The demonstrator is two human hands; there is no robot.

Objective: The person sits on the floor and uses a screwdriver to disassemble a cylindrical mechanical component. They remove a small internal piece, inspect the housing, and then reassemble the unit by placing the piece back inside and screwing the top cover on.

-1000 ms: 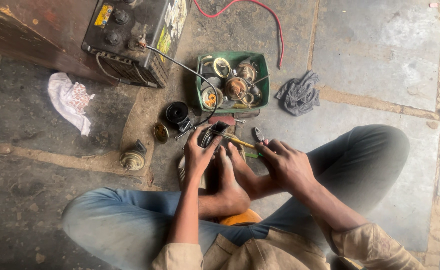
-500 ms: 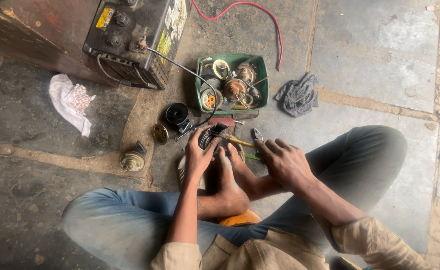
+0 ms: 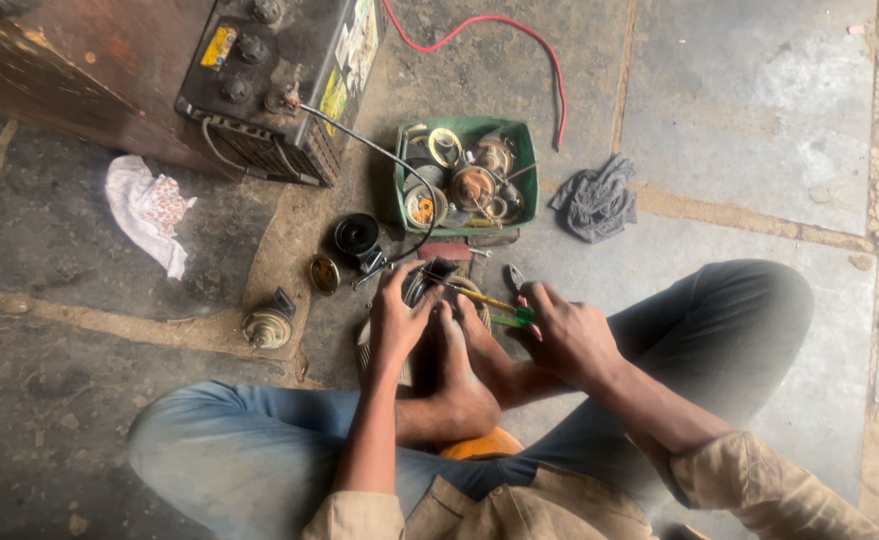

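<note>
Metal round part [image 3: 429,290] is held between the feet, gripped at its side by left hand [image 3: 396,322]; right hand [image 3: 569,335] fingers are curled around pliers [image 3: 499,300]. Work seems midway; tray [image 3: 464,130] parts unused.

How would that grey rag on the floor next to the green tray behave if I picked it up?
The grey rag lies crumpled in soft folds, so it would probably hang limp and floppy. It looks like thin cloth, likely light. Bunched flat on the stone floor, it should not roll or tip, and seems unlikely to break.
</note>
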